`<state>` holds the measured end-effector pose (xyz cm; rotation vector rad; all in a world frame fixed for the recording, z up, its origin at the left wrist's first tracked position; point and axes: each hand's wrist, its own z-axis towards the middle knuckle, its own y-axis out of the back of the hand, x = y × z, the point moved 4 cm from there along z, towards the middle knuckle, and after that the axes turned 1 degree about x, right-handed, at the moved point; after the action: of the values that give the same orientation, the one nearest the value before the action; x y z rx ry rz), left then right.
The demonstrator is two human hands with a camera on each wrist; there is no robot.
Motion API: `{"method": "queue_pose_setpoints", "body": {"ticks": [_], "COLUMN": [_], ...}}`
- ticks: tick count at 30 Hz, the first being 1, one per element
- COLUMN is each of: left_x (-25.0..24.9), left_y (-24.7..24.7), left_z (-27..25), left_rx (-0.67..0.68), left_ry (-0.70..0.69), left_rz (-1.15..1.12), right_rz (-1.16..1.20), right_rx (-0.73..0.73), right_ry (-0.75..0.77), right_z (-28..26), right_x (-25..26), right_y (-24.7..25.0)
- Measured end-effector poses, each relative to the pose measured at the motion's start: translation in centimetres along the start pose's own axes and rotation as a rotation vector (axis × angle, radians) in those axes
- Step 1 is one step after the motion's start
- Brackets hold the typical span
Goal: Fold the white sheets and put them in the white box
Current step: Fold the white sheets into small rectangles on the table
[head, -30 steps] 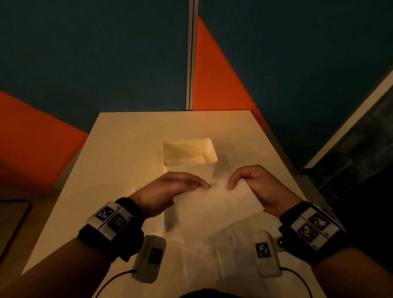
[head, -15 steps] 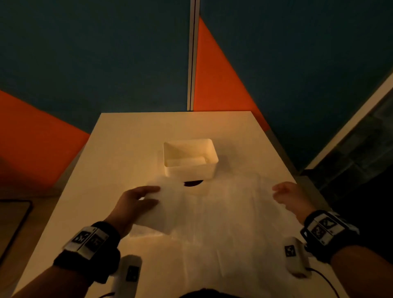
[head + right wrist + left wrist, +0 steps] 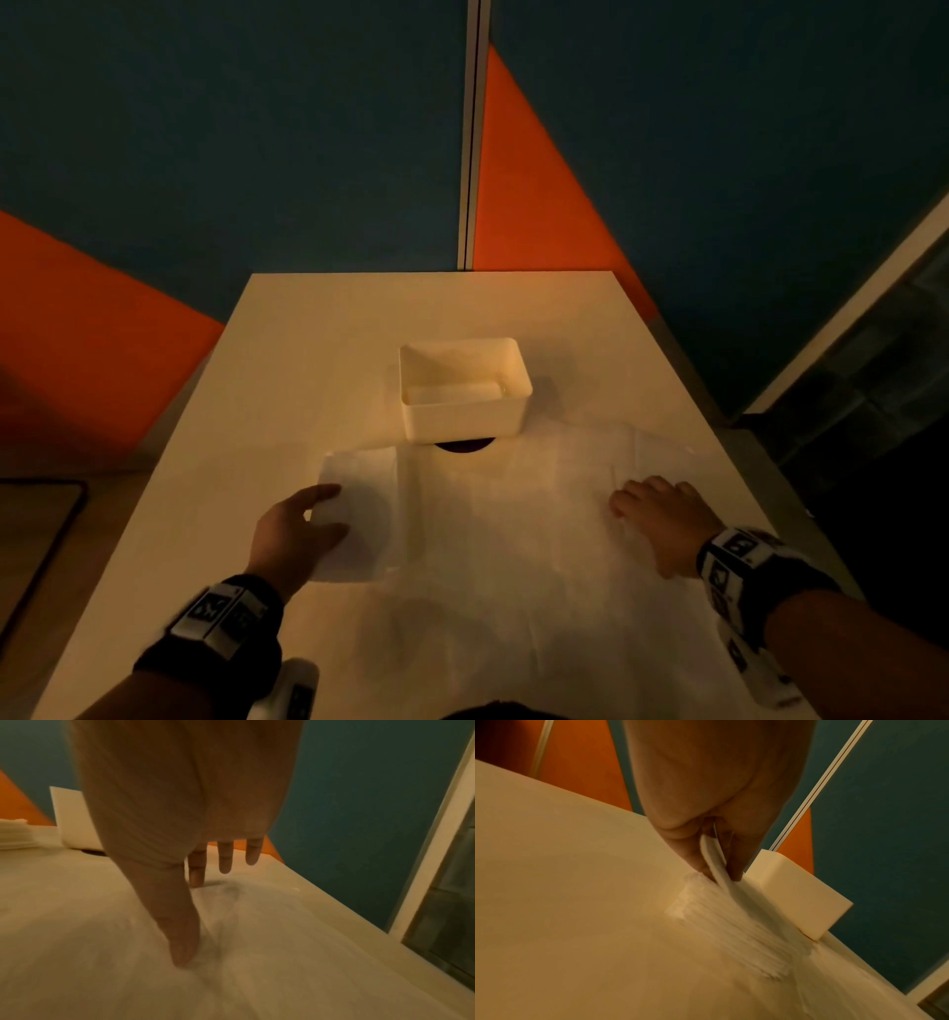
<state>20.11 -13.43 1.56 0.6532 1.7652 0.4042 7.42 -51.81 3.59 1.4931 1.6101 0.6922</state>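
We are pinching a folded white sheet [image 3: 359, 509] between the thumb and fingers of our left hand [image 3: 295, 532], and it is lying over the left part of a larger spread sheet [image 3: 513, 555], toward the left edge of the desk [image 3: 328, 329]. In the left wrist view the folded layers are showing as a thin band clamped between the fingers [image 3: 736, 862]. Our right hand [image 3: 662, 519] is resting flat and relaxed on the spread sheet near the right edge of the desk, gripping nothing, fingers straight. The white box [image 3: 464, 390] is standing at the middle of the desk, just beyond the far edge of the spread sheet, with something pale already lying inside it. We are judging the risks as these: the fold is springing open if the pinch is loosening on the way to the box; the thin spread sheet is dragging or bunching under the right palm; and the box, looking light, is sliding away if the sheet is pushing against its near wall. The light is dim, so layer edges are hard to tell apart.
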Motion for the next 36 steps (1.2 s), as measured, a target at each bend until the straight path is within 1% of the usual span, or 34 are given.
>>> {"method": "queue_pose_setpoints", "body": {"ticks": [4,7,10,16,19,21,22,24,25,27,29,30,31,32,34,35,36], "left_x": [0.0,-0.3,-0.5,-0.2,-0.1,-0.2,-0.2,-0.3,-0.5,-1.4,-3.0,-3.8,-4.7,-5.7,-7.7,-8.7,-9.6], "left_y": [-0.1,-0.3,-0.7,-1.2,-1.2,-1.2,-1.2,-0.9,-0.7,-0.5,-0.6,-1.0,-1.4,-1.7,-2.7,-3.1,-3.4], "left_z": [0.2,0.3,0.6,1.3,1.6,1.6,1.5,1.2,1.0,0.6,0.2,0.1,-0.2,-0.6,-1.7,-2.3,-2.8], "left_rx": [-0.031,-0.041,-0.043,-0.053,-0.055,-0.055,-0.061,-0.087,-0.107,-0.144,-0.122,-0.085,-0.026,0.051,0.236,0.319,0.378], "left_ry": [-0.006,-0.007,-0.013,-0.013,-0.034,-0.072,-0.084,-0.070,-0.056,-0.062,-0.124,-0.166,-0.201,-0.204,-0.145,-0.108,-0.088], "left_rz": [-0.008,-0.019,-0.029,-0.030,0.056,0.179,0.276,0.459,0.499,0.496,0.439,0.384,0.282,0.129,-0.194,-0.308,-0.375], "right_rz": [-0.061,-0.043,-0.027,-0.073,-0.054,-0.001,0.047,0.210,0.360,0.768,1.115,1.268,1.434,1.597,1.839,1.900,1.948], "right_rx": [-0.008,-0.017,0.042,0.113,0.154,0.124,0.079,-0.084,-0.166,-0.299,-0.395,-0.414,-0.421,-0.419,-0.427,-0.434,-0.434], "right_ry": [-0.007,0.009,0.028,0.000,-0.023,-0.028,-0.028,-0.028,-0.027,-0.008,-0.003,-0.014,-0.027,-0.036,-0.046,-0.053,-0.056], "right_z": [0.3,0.3,0.2,-0.5,-1.0,-1.4,-1.6,-2.0,-2.3,-3.0,-3.7,-3.8,-3.8,-3.8,-3.6,-3.5,-3.4], "right_x": [0.8,0.8,0.8,0.8,0.4,0.2,0.1,-0.3,-0.5,-0.6,-0.3,0.0,0.4,0.9,1.9,2.5,3.0], "right_y": [0.4,0.4,0.3,1.2,2.7,4.5,5.6,7.9,9.0,10.9,12.2,12.5,12.5,12.4,12.0,11.8,11.6]}}
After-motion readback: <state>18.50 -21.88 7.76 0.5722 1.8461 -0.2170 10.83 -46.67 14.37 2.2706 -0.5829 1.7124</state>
